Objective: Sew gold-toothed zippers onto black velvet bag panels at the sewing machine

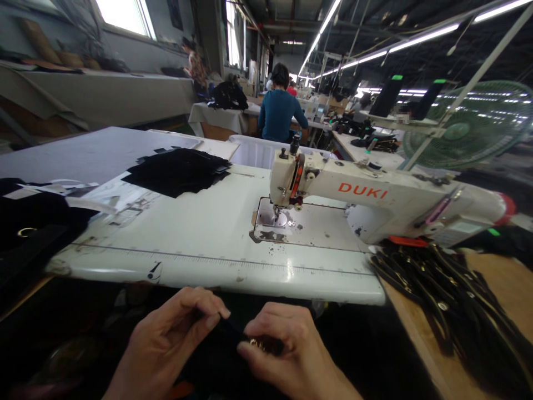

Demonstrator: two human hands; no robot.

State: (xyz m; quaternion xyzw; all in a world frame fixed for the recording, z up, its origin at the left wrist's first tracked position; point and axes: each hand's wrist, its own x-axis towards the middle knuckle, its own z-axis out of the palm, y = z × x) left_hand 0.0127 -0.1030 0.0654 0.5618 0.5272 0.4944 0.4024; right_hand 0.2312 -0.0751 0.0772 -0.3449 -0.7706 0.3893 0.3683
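My left hand is closed, its thumb and forefinger pinching one end of a dark strap just in front of the table edge. The strap runs across to my right hand, whose fingers are curled around it beside a gold-coloured metal fitting. Much of the strap is lost against the dark background below. Beyond both hands stands a white sewing machine marked DUKI, with nothing visible under its needle.
A stack of black cut pieces lies left of the machine. Black material with a gold ring covers the left corner. Many black straps with gold hardware are heaped at right. A green fan and a person in blue are farther back.
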